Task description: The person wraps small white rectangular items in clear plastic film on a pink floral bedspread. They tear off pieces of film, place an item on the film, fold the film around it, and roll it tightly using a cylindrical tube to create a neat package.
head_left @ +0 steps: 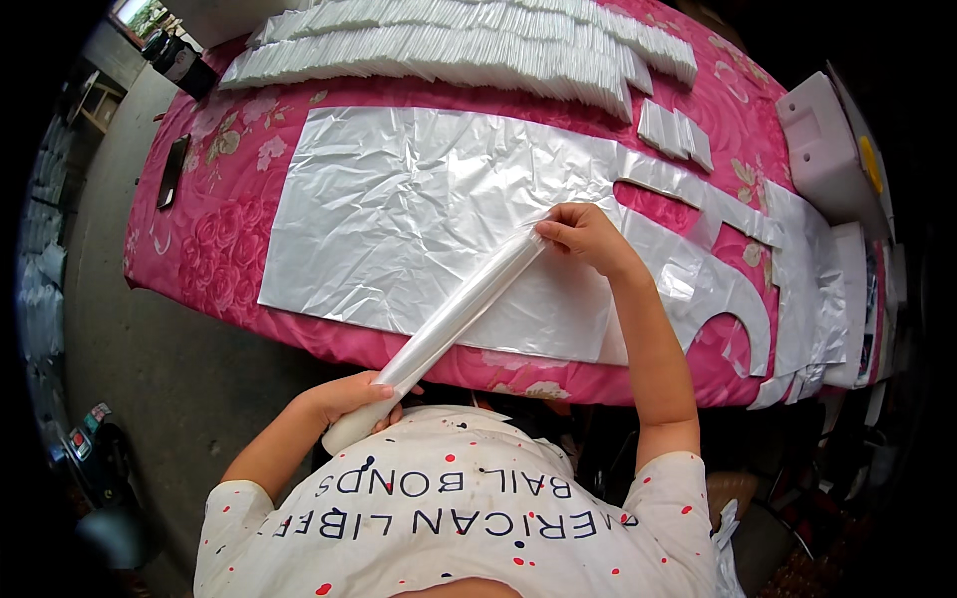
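A white plastic apron [464, 299], gathered into a long narrow strip, slants between my two hands. My left hand [361, 397] is closed around its lower end, close to my shirt. At the upper end, my right hand [588, 237] pinches the film between thumb and fingers. Under the strip, a flat stack of thin white plastic aprons [349, 209] lies spread on the table, wrinkled and shiny. Curved cut-outs and narrow loops show at the stack's right end.
A pink flowered cloth [214, 239] covers the table. Rows of folded white packets [429, 65] line the far side, with a few smaller packets [673, 135] beside them. A dark jar [179, 62], a black phone-like object [173, 171] and a white foam box [825, 140] stand or lie near the edges.
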Demonstrator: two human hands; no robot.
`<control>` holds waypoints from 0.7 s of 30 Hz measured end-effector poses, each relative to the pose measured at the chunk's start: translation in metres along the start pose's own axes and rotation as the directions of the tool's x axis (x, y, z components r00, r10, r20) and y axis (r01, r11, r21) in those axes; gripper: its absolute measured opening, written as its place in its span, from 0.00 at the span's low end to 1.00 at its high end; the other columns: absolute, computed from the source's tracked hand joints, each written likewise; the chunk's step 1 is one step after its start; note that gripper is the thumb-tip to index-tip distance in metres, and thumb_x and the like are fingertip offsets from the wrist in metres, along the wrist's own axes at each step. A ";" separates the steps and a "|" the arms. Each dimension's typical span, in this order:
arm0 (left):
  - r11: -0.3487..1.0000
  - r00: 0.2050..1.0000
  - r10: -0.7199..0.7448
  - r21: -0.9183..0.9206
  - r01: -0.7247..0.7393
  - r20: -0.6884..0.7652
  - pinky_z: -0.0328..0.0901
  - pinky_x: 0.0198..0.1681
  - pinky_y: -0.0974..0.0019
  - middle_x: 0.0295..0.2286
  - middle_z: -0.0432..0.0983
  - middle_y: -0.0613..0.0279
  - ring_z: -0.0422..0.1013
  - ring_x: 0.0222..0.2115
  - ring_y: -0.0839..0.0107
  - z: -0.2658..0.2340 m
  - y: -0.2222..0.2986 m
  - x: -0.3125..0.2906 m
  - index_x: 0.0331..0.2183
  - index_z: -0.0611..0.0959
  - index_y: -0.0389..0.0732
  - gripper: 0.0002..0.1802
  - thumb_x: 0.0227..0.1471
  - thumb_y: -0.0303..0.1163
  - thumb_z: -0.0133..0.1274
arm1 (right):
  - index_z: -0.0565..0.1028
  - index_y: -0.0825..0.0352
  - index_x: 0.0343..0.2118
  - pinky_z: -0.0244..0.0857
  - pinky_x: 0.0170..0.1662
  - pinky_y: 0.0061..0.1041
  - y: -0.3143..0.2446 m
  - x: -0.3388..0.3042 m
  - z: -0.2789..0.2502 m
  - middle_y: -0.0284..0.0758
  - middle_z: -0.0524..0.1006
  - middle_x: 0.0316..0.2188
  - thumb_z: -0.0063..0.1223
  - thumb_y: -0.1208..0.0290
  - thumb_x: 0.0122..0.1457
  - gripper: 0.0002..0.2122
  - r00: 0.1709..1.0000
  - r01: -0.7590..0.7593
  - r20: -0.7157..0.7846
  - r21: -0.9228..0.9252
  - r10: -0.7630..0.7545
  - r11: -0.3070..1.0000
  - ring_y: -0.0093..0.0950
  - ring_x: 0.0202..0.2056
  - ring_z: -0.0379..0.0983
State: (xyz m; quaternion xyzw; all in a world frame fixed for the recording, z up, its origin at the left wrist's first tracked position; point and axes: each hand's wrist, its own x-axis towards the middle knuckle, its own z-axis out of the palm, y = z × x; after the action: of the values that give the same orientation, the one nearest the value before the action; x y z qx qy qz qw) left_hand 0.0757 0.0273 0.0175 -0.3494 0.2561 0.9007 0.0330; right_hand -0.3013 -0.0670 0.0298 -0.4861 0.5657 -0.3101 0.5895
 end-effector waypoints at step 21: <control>0.556 0.977 -0.168 0.806 0.202 -0.129 0.65 0.41 0.70 0.34 0.77 0.62 0.71 0.36 0.75 -0.038 0.033 -0.073 0.40 0.76 0.36 0.25 0.38 0.32 0.64 | 0.74 0.68 0.26 0.56 0.23 0.12 0.021 -0.011 -0.140 0.23 0.68 0.17 0.53 0.70 0.55 0.07 0.904 0.033 -0.413 -0.186 -0.109 0.982 0.11 0.19 0.61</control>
State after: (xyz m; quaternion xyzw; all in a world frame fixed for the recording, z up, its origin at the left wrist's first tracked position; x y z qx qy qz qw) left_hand 0.1467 -0.0108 0.0554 -0.3365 0.6036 0.6667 0.2793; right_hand -0.4426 -0.0810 0.0300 -0.4778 0.6862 -0.3782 0.3971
